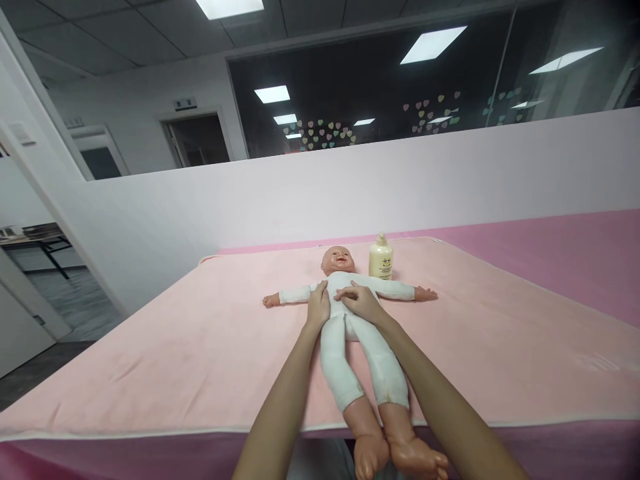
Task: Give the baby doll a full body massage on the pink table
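Observation:
A baby doll (340, 313) in a white cloth body lies on its back, head away from me, arms spread and feet past the table's near edge. My left hand (319, 305) rests against the left side of its torso, fingers stretched upward and partly hidden. On the doll's belly lies my right hand (361, 301), its fingers extended to the left and slightly bent. Neither hand grips anything that I can see. Just right of the doll's head stands a pale yellow pump bottle (381, 259), upright and touched by neither hand.
A peach towel (200, 347) with a white edge covers much of the pink table (565, 260). Behind it runs a white half wall (400, 180) below dark glass with heart stickers. At the far left are a door (25, 327) and a desk (35, 240).

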{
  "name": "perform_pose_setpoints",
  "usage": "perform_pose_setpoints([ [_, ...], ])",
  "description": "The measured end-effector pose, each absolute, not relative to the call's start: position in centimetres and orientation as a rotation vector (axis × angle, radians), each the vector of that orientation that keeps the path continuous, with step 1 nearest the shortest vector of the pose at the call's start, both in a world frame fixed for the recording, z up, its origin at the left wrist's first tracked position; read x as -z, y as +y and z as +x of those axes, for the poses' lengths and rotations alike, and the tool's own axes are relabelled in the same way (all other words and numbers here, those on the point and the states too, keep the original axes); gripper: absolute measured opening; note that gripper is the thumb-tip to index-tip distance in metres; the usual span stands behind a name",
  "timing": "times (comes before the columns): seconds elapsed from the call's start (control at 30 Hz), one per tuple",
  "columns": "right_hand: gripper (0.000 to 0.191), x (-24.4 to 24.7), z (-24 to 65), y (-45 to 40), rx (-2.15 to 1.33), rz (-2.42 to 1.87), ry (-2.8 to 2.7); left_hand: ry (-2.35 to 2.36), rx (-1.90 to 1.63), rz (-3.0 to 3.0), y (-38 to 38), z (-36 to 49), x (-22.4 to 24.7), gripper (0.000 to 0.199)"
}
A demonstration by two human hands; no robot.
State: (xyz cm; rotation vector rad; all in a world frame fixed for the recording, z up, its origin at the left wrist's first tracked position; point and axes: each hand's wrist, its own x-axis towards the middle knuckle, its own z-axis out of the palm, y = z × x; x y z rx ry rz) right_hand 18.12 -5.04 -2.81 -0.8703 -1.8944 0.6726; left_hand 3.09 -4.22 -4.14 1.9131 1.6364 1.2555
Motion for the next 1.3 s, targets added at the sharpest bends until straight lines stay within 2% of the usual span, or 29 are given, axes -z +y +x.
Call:
perform_pose_setpoints([
  [0.17, 0.033, 3.0, 17.9, -4.9, -0.542, -0.994, -2.079, 1.633, -1.273, 1.908, -4.3, 3.2, 4.0, 0.043],
  [0.37, 0.043, 2.7, 17.2, -5.1, -0.352, -1.339, -2.165, 1.61, -1.287, 1.919, -4.3, 3.3, 3.9, 0.041],
  [0.63, 0.053, 3.2, 17.6, -4.4, -0.36, -1.706, -1.878, 1.615, -1.249, 2.171, -5.4, 3.6, 2.8, 0.034],
  [0.8, 0.048, 4.0, 18.2, -3.4, -0.432, -1.616, -1.685, 1.29, -1.037, 2.332, -6.7, 4.2, 1.1, 0.025],
  [0.97, 0.044, 4.6, 18.8, -2.9, -0.477, -1.501, -1.484, 1.073, -0.665, 2.343, -7.1, 4.2, 0.2, 0.033],
  [1.13, 0.036, 4.7, 18.8, -3.0, -0.455, -1.372, -1.313, 1.215, -0.506, 2.375, -6.4, 4.1, 0.7, 0.046],
  [1.3, 0.028, 4.0, 18.3, -3.8, -0.393, -1.109, -1.419, 1.475, -0.531, 2.32, -5.4, 4.3, 1.6, 0.055],
])
